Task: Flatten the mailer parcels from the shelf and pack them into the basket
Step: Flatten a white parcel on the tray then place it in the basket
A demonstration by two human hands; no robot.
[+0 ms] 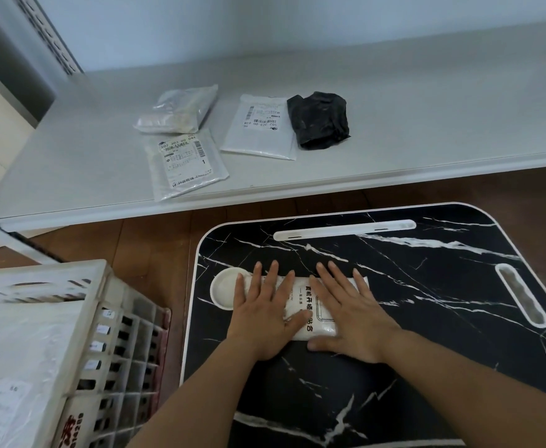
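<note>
- We press both the left hand (262, 313) and the right hand (351, 310), fingers spread flat, onto a white mailer parcel (310, 307) lying on the black marble-patterned table (394, 367).
- We judge flattening is under way.
- Next we should lift it into the basket (81, 321) at our left; four parcels wait on the shelf (426, 124).

Soft, even daylight fills the room, shadows faint. Left of the hands (304, 312) the white slatted plastic basket (81, 318) blurs; beyond them the pale grey shelf (426, 124) edge bows from wide-angle distortion.
</note>
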